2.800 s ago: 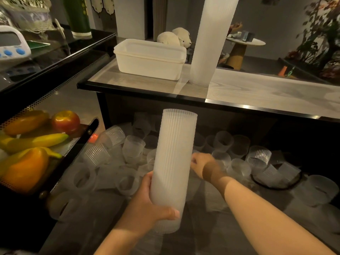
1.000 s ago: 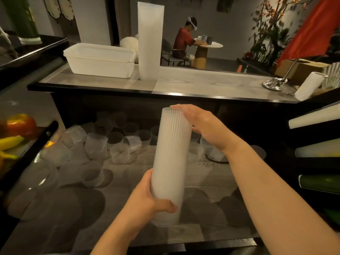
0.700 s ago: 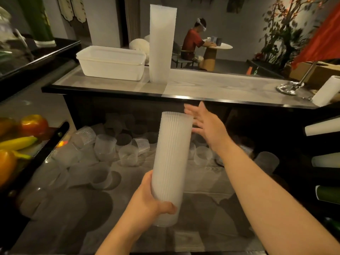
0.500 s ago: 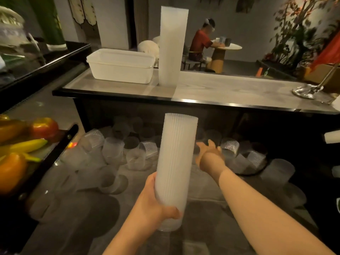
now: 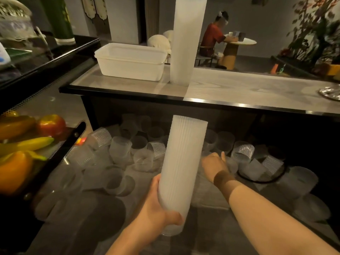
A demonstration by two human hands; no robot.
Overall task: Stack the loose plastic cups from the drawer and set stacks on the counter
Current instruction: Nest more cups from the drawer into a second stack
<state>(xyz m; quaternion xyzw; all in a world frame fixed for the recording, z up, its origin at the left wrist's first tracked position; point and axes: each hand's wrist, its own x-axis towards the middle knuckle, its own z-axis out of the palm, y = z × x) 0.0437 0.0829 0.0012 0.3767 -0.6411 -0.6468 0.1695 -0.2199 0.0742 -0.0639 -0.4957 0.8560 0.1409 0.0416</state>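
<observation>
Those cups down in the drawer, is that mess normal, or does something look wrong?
The loose cups lie jumbled in the drawer, several tipped on their sides. Nothing looks spilled or broken. The left hand holds one stack upright; another stack stands straight on the counter.

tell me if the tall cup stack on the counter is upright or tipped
Upright. The tall cup stack stands on its base on the counter, beside the white tub, its sides nearly vertical.

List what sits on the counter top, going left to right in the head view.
White plastic tub → tall stack of cups standing just right of it → shiny metal object, cut off at the right edge.
</observation>
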